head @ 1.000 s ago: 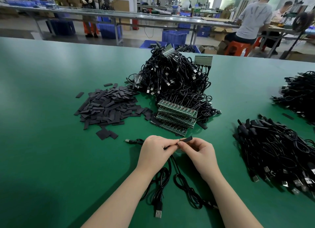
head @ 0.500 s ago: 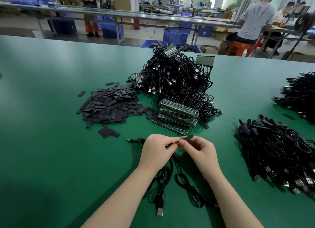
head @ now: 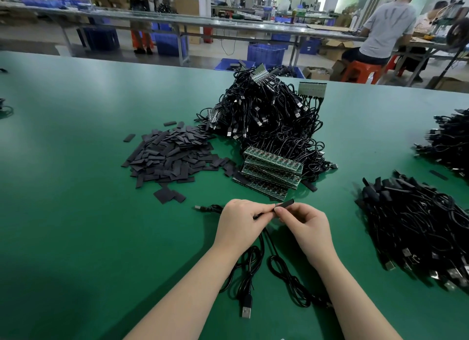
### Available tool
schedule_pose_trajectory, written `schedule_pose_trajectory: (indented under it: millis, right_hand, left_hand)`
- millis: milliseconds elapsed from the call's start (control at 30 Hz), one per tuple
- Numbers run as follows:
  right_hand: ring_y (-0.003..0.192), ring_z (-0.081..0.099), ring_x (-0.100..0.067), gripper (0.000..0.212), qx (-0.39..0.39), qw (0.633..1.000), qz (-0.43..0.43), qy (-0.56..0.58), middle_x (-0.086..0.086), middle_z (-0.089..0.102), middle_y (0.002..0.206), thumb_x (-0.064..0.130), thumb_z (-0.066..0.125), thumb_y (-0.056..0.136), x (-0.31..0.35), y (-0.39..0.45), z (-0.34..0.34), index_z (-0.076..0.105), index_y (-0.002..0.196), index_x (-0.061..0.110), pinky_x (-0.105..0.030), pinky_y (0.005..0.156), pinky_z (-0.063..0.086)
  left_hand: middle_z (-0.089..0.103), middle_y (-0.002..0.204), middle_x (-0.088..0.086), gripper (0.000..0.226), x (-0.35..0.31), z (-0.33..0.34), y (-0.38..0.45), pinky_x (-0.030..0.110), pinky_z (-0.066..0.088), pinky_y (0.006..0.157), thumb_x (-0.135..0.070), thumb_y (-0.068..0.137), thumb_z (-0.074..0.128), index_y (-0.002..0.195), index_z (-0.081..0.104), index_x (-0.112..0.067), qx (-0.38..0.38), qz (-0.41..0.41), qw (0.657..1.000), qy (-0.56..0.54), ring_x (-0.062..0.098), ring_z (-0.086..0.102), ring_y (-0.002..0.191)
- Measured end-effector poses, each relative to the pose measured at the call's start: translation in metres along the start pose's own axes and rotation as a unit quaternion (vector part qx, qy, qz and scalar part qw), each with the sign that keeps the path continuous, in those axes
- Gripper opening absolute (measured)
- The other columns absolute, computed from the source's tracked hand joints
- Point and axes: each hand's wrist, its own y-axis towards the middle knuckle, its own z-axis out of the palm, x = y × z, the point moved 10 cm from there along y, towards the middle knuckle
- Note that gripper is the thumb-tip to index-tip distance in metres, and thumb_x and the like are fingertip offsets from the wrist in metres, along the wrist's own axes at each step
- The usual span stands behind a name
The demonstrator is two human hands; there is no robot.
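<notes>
Both hands meet over the green table (head: 76, 212), just in front of me. My left hand (head: 241, 224) grips the end of a thin black USB cable (head: 250, 271), whose loops trail back between my forearms to a plug (head: 245, 311) near the front edge. My right hand (head: 305, 226) pinches a short black sleeve (head: 285, 204) that sticks out up and to the right from between my fingertips. Whether the sleeve sits over the cable's end is hidden by my fingers. A second cable end (head: 206, 208) lies left of my left hand.
Behind my hands lies a heap of flat black sleeves (head: 167, 156), a stack of green circuit boards (head: 271, 170) and a tall tangle of black USB cables (head: 266, 113). More cable piles (head: 418, 225) lie at the right. People work at far benches.
My hands stay together at the same spot with the sleeve and cable. The view has shifted slightly; nothing on the table has moved.
</notes>
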Motion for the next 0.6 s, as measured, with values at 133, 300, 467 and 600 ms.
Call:
schedule_pose_trajectory:
  millis: [133,300,467,600]
  right_hand:
    - [0.068,0.061,-0.014,0.014,0.004,1.0,-0.003,0.001,-0.007,0.073,0.076,0.024,0.078,0.084,0.0037,-0.0014,0.0019,0.076,0.079,0.037,-0.033,0.066,0.05]
    - [0.061,0.053,-0.014,0.01,0.005,1.0,-0.001,-0.018,-0.013,0.069,0.072,0.029,0.078,0.084,0.0017,0.0001,0.0013,0.075,0.075,0.032,-0.032,0.058,0.044]
    - [0.057,0.05,-0.013,0.015,0.002,1.0,0.007,-0.024,-0.013,0.067,0.068,0.029,0.079,0.083,-0.0022,0.0013,0.0009,0.074,0.07,0.024,-0.03,0.056,0.041]
    - [0.057,0.048,-0.012,0.015,-0.003,1.0,0.008,-0.009,-0.018,0.064,0.068,0.03,0.077,0.084,-0.0018,0.0011,-0.0005,0.073,0.07,0.024,-0.029,0.055,0.039]
  left_hand:
    - [0.075,0.091,-0.013,0.019,0.001,0.0012,0.0005,0.027,0.053,0.08,-0.024,0.085,0.071,0.103,0.077,-0.029,0.006,-0.009,1.0,-0.006,0.002,0.066,0.084]
    - [0.076,0.091,-0.011,0.02,-0.0004,0.0016,0.0009,0.031,0.052,0.081,-0.023,0.086,0.069,0.104,0.077,-0.029,0.017,-0.006,1.0,-0.005,0.006,0.066,0.082]
    - [0.075,0.082,-0.008,0.019,-0.0017,0.0006,0.0001,0.034,0.049,0.079,-0.023,0.087,0.069,0.103,0.077,-0.03,0.014,0.0,1.0,-0.007,0.012,0.062,0.073]
    - [0.076,0.09,-0.01,0.018,-0.0023,0.0023,0.001,0.036,0.051,0.081,-0.024,0.087,0.069,0.103,0.077,-0.028,0.016,0.0,0.999,-0.028,0.009,0.065,0.078]
